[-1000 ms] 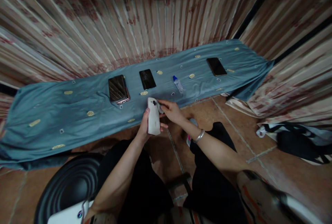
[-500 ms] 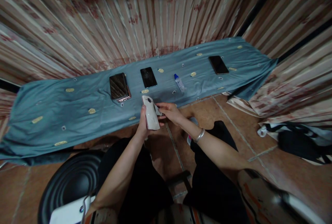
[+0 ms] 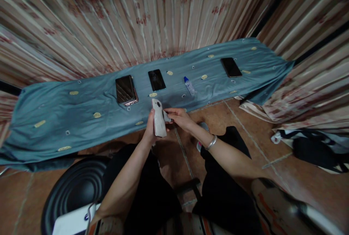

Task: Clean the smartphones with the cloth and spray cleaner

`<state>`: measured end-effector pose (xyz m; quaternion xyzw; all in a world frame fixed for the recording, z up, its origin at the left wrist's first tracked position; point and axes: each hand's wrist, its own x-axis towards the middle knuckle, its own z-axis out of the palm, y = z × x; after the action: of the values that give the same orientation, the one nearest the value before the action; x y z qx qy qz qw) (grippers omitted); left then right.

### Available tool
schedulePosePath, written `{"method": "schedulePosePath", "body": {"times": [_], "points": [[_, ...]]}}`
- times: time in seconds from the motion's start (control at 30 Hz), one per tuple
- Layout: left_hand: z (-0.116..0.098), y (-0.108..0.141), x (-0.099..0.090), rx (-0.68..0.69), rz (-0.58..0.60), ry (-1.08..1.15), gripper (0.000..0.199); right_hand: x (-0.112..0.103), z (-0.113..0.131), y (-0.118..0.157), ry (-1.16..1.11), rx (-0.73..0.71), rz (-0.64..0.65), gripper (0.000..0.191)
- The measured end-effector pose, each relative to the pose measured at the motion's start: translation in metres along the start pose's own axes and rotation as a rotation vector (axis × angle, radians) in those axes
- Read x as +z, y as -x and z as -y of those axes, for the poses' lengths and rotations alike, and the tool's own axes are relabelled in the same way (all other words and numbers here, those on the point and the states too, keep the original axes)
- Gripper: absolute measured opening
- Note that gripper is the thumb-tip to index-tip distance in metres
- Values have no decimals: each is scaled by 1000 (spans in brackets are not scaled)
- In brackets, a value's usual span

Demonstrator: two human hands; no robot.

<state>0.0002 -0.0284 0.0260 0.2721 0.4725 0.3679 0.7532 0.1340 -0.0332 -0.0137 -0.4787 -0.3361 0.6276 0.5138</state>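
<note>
My left hand [image 3: 150, 125] is wrapped round a white phone [image 3: 159, 121], its glossy back with the camera facing up. The thumb presses along the phone's left edge. Close against the right edge is my right hand [image 3: 180, 118], its fingers closed on a small grey cloth [image 3: 167, 116]; part of the cloth is hidden behind the fingers. Beyond the hands lie a dark phone with a cracked-looking screen [image 3: 157, 80], a stack of phones [image 3: 126, 90] to its left, and a clear spray bottle with a blue cap [image 3: 189, 86] to its right.
A blue-green cloth covers the long low table [image 3: 84, 106]. Another dark phone [image 3: 231, 67] lies toward its right end. Pleated curtains [image 3: 169, 17] hang behind. At lower left stands a round black stool [image 3: 73, 184] with a white object [image 3: 72, 220] on it.
The white phone has tilted slightly in my left hand and now looks narrower, with more of its left edge showing. The grey cloth has come a little more into view beside it.
</note>
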Motion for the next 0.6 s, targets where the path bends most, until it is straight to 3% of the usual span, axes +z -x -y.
{"method": "schedulePosePath", "body": {"times": [0.23,0.43,0.6], "points": [[6,-5,-1,136,-95,1,45,-2,4,2,-20,-53,-26,28],[10,-7,-2,223,-34,0,52,2,4,4,-71,-28,-7,26],[4,-5,-5,173,0,16,54,4,4,7,-167,22,31,24]]}}
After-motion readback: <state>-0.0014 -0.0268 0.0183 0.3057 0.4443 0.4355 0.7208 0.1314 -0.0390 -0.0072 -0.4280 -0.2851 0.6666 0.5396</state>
